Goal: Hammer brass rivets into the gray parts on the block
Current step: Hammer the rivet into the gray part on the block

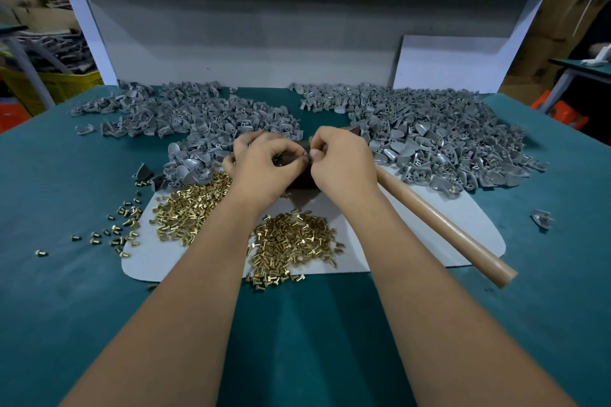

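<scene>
At the centre of the table, over the block:
Block: a dark block (299,175) sits mid-table on the far part of a pale mat (413,235), mostly hidden by both hands.
Left hand: the left hand (264,165) hovers over the block with fingers curled, thumb and forefinger pinched together at its right edge; what they pinch is too small to tell.
Right hand: the right hand (340,162) meets the left fingertip to fingertip, its fingers curled and pinching at the same spot.
Brass rivets: one heap (191,208) lies left of the left forearm, another (294,241) between the forearms, both on the mat; strays (122,221) scatter left onto the green table (66,274).
Gray parts: a large pile (439,139) spreads far right, another (198,119) far left, both just beside the hands.
Hammer: its wooden handle (443,225) runs from under the right hand toward the near right, lying on the mat.
</scene>
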